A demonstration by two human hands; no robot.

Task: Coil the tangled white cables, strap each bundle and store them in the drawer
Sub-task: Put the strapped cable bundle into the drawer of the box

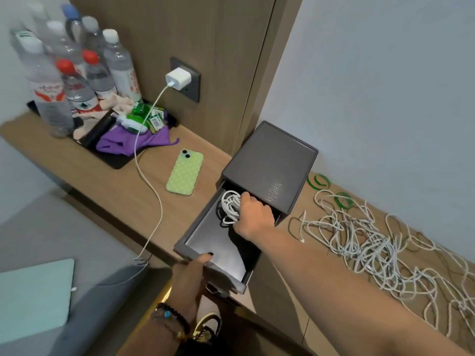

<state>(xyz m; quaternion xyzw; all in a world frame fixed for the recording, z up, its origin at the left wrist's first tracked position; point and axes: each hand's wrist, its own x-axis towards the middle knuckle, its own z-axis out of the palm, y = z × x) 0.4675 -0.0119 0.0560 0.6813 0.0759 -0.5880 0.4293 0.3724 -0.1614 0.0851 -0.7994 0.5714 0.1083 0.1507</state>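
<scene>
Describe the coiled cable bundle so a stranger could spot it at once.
Start at the grey drawer box standing on the wooden shelf by the wall. Its drawer is pulled open, and the right hand holds the coiled white bundle at the back of it. Unlike the loose tangled cables spread on the shelf to the right, this one is wound into a compact coil.

What I can't make out from the head camera

My right hand [253, 214] covers part of the coiled bundle [230, 208], so I can't see a strap or how my fingers lie on it. The drawer [218, 242] runs back under the grey box [270, 163], its far end hidden. My left hand [189, 278] hides the front handle. The tangled cables [380, 242] run off the right edge. The bottles [64, 73] at far left are blurred, labels unreadable.
</scene>
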